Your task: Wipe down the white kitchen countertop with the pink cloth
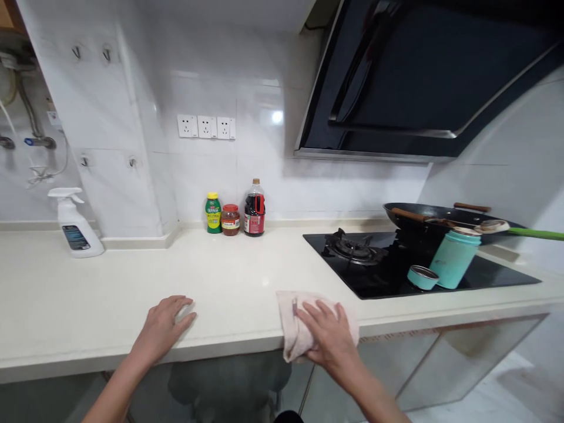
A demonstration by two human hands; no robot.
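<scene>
Bare right hand point(330, 338): lower centre-right, fingers bent, slightly spread, holding cloth.
Pale pink crumpled fabric cloth point(288, 317): under right fingers, showing mostly left of them, over off-white smooth countertop point(233, 282)'s front edge; long axis unclear.
Bare left hand point(165, 326): lower left, half open, nothing held, well apart from cloth.
Black glass hob point(370, 289): right of frame, beyond cloth.

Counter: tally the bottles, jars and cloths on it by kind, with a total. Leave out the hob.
Bottles: 3 (spray bottle, green bottle, dark bottle)
Jars: 1 (red-lidded jar)
Cloths: 1 (pink cloth, under the right hand)
Total: 5
</scene>
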